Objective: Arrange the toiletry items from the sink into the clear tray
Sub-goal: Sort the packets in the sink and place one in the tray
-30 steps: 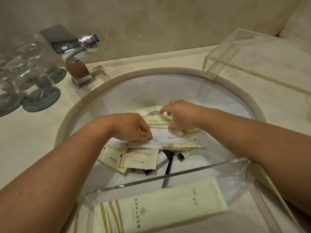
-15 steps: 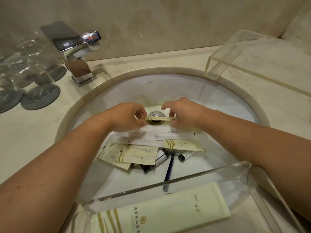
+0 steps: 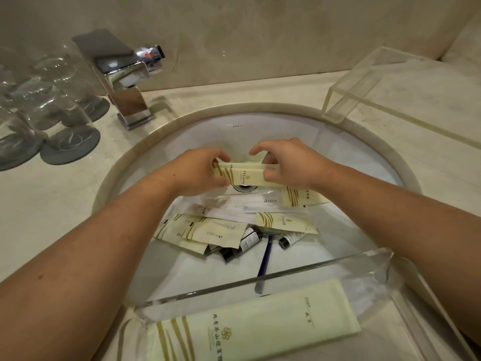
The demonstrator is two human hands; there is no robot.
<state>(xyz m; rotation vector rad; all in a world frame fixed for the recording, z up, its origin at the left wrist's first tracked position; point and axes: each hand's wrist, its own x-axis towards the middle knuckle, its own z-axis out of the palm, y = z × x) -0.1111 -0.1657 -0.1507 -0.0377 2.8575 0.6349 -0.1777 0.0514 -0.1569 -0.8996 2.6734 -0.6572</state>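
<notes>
Packet (image 3: 243, 174) now lifted clear above drain (image 3: 244, 188); left hand (image 3: 200, 171), right hand (image 3: 289, 162) grip closed on its ends.

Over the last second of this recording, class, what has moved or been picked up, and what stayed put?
Both hands, left hand and right hand, took a cream packet by its ends and raised it off the pile, above the drain. The other packets, the blue razor and the small bottles in the sink did not move, nor did the clear tray with its one large packet.
</notes>
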